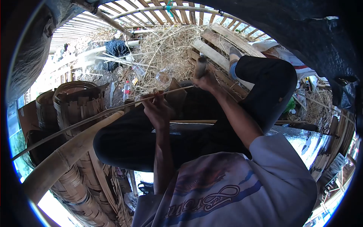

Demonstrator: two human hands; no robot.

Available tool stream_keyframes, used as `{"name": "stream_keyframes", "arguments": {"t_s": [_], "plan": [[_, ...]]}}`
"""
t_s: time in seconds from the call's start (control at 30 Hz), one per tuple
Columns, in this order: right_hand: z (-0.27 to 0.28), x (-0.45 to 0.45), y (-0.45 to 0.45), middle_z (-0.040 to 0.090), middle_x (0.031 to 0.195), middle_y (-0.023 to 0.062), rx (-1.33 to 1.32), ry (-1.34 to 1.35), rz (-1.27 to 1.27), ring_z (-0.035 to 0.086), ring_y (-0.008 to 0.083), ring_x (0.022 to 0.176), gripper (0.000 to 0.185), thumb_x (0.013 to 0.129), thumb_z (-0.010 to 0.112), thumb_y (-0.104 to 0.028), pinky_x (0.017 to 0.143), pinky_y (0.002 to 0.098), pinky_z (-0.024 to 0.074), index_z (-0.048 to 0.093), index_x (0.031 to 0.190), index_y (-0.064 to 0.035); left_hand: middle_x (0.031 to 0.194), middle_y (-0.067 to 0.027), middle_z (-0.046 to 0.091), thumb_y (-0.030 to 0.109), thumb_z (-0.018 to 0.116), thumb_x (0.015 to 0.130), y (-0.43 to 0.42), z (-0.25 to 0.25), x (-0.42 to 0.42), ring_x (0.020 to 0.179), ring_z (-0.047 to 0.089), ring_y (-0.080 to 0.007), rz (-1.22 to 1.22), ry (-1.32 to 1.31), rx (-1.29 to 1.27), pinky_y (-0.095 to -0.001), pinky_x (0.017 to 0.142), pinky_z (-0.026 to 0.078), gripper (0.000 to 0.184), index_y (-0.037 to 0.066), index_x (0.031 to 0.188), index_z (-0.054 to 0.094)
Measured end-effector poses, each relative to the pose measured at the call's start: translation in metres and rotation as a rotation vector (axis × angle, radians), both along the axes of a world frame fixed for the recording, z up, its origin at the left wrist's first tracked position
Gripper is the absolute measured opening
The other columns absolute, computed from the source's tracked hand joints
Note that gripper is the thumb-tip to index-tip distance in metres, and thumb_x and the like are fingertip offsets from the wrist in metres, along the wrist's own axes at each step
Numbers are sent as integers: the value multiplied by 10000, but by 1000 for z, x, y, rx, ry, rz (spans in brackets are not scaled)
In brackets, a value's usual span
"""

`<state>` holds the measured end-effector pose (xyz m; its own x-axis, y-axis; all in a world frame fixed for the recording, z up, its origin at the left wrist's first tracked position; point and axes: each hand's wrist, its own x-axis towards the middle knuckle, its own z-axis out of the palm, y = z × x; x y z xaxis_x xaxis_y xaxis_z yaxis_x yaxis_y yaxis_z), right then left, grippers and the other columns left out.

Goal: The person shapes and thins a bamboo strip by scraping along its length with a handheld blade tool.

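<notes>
A long thin bamboo strip [109,110] runs from the lower left edge up to the middle of the view. My left hand [157,108] has its fingers closed round this strip near its right part. Just right of the strip's end, my right hand [206,80] is wrapped round a thick wooden handle [200,65] that points upward. Whatever blade or tool part joins the handle is hidden by the hand. A brown flat piece [177,96] lies between the two hands, above my dark-trousered lap.
A thick bamboo pole [68,151] slants at the left, beside rolled woven bamboo [75,102]. Straw [166,49] and wooden planks [215,55] lie ahead, with a slatted bamboo fence [151,15] behind. A plastic bottle [126,90] is among litter.
</notes>
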<state>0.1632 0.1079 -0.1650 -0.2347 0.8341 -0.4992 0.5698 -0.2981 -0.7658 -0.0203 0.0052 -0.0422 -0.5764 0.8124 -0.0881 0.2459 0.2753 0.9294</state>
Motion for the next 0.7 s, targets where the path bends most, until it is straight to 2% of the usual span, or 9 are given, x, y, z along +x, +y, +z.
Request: {"name": "stream_keyframes", "arguments": {"t_s": [0.07, 0.1, 0.2, 0.4, 0.47, 0.53, 0.6, 0.63, 0.7], "plan": [[-30, 2, -10, 671, 740, 127, 100, -123, -92, 661, 223, 712, 252, 647, 689, -240, 685, 339, 516, 663, 773, -23, 858, -185, 646, 123, 521, 923, 5, 1, -3, 827, 661, -248, -16, 36, 12, -324, 708, 538, 201, -14, 985, 386], [-19, 6, -2, 667, 735, 124, 118, -162, -82, 660, 209, 704, 267, 658, 683, -245, 668, 329, 513, 662, 786, -11, 859, -185, 646, 120, 518, 924, 4, 1, -3, 828, 661, -249, -2, -9, 13, -322, 709, 537, 198, -15, 983, 386], [-18, 12, 12, 670, 740, 119, 74, -17, -198, 659, 201, 704, 269, 660, 681, -250, 666, 323, 513, 666, 789, -14, 861, -187, 646, 117, 517, 924, 5, 6, 1, 830, 662, -250, 1, -43, 32, -319, 710, 535, 196, -16, 985, 386], [-10, 4, -3, 679, 793, 108, 122, -67, -98, 658, 216, 751, 240, 666, 681, -248, 702, 330, 514, 664, 791, -44, 869, -194, 643, 115, 517, 925, 2, 4, -3, 839, 659, -248, -24, 41, -8, -314, 712, 536, 204, -19, 1004, 385], [2, 9, -2, 679, 800, 108, 3, 77, -255, 658, 225, 786, 231, 668, 677, -244, 711, 333, 514, 663, 776, -40, 873, -197, 642, 114, 520, 924, 1, 5, -5, 844, 657, -248, -20, 73, -32, -316, 714, 536, 209, -21, 1011, 386], [-2, 8, 8, 678, 798, 110, -3, 23, -217, 658, 226, 791, 235, 675, 673, -242, 708, 332, 515, 658, 781, -32, 874, -200, 641, 109, 527, 919, 4, 5, -1, 832, 660, -250, 28, -52, 7, -316, 699, 536, 211, -26, 1003, 389], [3, 2, 10, 672, 703, 116, 116, 9, -219, 667, 259, 711, 273, 651, 669, -321, 713, 333, 529, 676, 723, -58, 874, -200, 641, 110, 532, 917, 6, 4, 1, 827, 660, -250, 36, -51, 26, -316, 694, 537, 215, -28, 1001, 389], [7, 0, 8, 672, 703, 116, 101, 8, -212, 667, 259, 711, 273, 651, 669, -321, 713, 333, 529, 676, 723, -58, 873, -200, 641, 110, 536, 915, 2, 2, 1, 822, 661, -251, 41, -51, 33, -317, 690, 538, 219, -30, 998, 390], [15, -1, 8, 678, 795, 123, -67, 185, -101, 662, 245, 774, 316, 654, 674, -311, 714, 341, 518, 652, 771, -18, 873, -200, 641, 115, 534, 917, -3, -1, -4, 820, 660, -249, 20, -1, 13, -316, 686, 537, 222, -31, 1003, 389]]}}
